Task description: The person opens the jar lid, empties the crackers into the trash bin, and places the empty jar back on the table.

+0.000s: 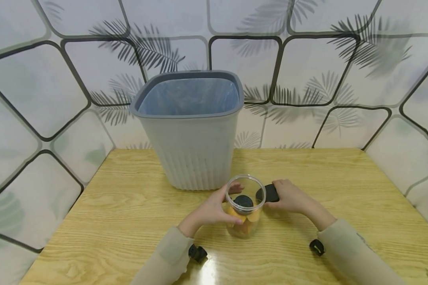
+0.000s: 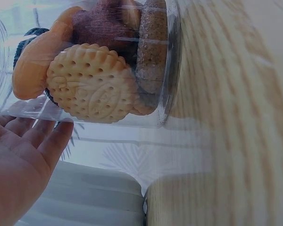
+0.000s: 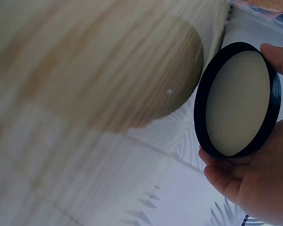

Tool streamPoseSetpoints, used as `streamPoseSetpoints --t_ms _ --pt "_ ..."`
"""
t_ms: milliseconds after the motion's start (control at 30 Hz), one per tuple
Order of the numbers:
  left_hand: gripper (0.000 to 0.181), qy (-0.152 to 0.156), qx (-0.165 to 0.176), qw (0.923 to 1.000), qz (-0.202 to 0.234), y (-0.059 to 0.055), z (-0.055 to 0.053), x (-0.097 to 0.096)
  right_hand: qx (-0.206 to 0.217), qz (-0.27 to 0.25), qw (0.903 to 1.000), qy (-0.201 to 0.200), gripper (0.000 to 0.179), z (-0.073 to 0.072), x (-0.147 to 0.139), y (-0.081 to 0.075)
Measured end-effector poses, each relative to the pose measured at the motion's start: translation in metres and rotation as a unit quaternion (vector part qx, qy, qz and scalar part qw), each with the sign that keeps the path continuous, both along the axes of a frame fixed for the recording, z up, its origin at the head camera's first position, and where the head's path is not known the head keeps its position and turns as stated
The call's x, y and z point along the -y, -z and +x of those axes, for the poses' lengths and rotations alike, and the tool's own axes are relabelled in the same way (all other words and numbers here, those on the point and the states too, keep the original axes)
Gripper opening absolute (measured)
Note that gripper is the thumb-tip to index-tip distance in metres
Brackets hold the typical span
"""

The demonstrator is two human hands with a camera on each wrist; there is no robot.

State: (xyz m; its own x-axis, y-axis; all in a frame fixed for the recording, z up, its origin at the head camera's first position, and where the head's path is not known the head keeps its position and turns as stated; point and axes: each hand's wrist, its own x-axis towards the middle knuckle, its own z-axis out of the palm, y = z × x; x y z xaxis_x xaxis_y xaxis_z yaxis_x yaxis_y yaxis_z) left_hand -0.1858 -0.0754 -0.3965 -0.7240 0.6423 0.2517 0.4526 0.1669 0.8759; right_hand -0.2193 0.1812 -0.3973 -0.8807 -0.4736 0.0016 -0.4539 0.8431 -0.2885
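Note:
A clear plastic jar [image 1: 249,229] stands on the table, its round mouth uncovered. My left hand [image 1: 214,208] grips it from the left, thumb in front and fingers behind. Inside are a round, scalloped biscuit [image 2: 89,84], an orange curved piece [image 2: 33,70], a dark reddish-brown piece [image 2: 106,26] and a speckled tan cookie [image 2: 152,47]; a dark round cookie [image 1: 243,201] lies on top. Just right of the jar, my right hand [image 1: 292,196] holds a black round lid [image 3: 238,103] by its edge. The lid's pale inner face shows in the right wrist view.
A grey-white waste bin [image 1: 196,150] with a bluish liner stands behind the jar, a little to the left. The wood-grain table [image 1: 121,221] meets a patterned wall [image 1: 246,59] at the back. Small black devices [image 1: 197,253] sit at both wrists.

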Motion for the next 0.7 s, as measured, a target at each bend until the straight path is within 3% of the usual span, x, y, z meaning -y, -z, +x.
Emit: streamPoseSetpoints --t_ms 700 --pt "0.083 -0.006 0.001 0.9998 -0.019 -0.0004 -0.0002 0.0008 0.058 0.061 0.9964 -0.009 0.086 -0.0003 -0.0001 0.0042"
